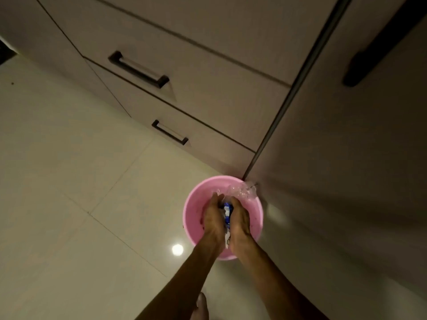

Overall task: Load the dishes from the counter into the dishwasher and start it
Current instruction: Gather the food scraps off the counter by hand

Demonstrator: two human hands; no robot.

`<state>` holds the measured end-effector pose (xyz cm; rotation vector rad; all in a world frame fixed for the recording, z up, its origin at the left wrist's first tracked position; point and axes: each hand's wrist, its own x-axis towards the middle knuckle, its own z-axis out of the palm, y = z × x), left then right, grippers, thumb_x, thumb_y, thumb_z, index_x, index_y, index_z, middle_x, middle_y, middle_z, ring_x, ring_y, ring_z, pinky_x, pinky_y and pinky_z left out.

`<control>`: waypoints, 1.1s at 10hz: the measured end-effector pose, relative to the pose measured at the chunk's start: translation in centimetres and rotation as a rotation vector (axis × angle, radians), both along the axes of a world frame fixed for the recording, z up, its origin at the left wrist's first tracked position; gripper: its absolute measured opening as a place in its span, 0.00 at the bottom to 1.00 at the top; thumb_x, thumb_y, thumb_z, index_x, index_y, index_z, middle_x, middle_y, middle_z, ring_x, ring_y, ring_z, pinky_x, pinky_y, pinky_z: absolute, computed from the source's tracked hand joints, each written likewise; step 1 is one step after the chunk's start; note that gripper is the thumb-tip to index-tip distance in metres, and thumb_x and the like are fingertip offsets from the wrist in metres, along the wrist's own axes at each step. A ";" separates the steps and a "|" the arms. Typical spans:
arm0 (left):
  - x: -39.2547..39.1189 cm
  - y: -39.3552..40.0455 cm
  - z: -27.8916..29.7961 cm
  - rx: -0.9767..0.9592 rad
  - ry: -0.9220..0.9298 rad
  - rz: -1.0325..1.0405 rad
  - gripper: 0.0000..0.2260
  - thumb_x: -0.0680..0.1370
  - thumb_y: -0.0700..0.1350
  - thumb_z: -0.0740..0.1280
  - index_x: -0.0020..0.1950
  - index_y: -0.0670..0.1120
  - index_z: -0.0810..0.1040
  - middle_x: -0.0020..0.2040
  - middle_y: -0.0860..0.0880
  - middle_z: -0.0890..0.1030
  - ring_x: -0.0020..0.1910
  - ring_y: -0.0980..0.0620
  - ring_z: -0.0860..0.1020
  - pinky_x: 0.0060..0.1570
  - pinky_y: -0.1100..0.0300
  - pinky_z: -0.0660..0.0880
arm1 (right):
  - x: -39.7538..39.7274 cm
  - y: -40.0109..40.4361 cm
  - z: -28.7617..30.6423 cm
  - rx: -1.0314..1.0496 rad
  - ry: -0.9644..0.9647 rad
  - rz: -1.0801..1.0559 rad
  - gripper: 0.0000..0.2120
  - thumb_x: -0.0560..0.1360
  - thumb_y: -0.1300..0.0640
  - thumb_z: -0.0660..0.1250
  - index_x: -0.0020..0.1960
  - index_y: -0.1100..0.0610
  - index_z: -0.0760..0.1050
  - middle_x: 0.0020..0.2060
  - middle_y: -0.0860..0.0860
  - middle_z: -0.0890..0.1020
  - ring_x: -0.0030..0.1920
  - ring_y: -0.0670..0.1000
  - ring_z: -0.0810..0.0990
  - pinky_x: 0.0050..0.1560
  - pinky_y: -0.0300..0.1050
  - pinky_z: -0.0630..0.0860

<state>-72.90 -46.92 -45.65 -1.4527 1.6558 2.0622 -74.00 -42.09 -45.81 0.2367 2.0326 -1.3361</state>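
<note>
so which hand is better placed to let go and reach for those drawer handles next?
Left, marginally. Both hands, left and right, press the blue-white wrapper over the pink bin. The drawer handles lie up-left, on the left hand's side.

No legible text anywhere.
</note>
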 end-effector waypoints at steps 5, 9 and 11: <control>2.6 -4.2 -5.0 -0.531 0.049 -0.507 0.10 0.81 0.35 0.59 0.43 0.39 0.77 0.35 0.47 0.79 0.34 0.51 0.77 0.32 0.64 0.75 | -2.5 1.7 -3.1 0.424 0.144 0.355 0.09 0.79 0.61 0.61 0.57 0.61 0.75 0.48 0.52 0.81 0.52 0.56 0.79 0.49 0.42 0.75; 3.9 -4.3 2.6 -0.713 -0.108 -0.799 0.07 0.75 0.43 0.69 0.52 0.50 0.82 0.51 0.51 0.83 0.52 0.49 0.81 0.52 0.56 0.77 | -1.8 2.1 5.3 0.515 0.193 0.679 0.14 0.78 0.59 0.63 0.64 0.55 0.76 0.57 0.55 0.81 0.56 0.56 0.80 0.58 0.49 0.77; 4.7 -3.9 8.9 -0.748 -0.071 -0.900 0.14 0.79 0.46 0.65 0.64 0.48 0.77 0.59 0.48 0.81 0.58 0.45 0.79 0.56 0.54 0.77 | -0.6 2.2 11.9 0.511 0.268 0.664 0.15 0.79 0.56 0.63 0.65 0.55 0.76 0.57 0.53 0.82 0.57 0.56 0.80 0.57 0.44 0.75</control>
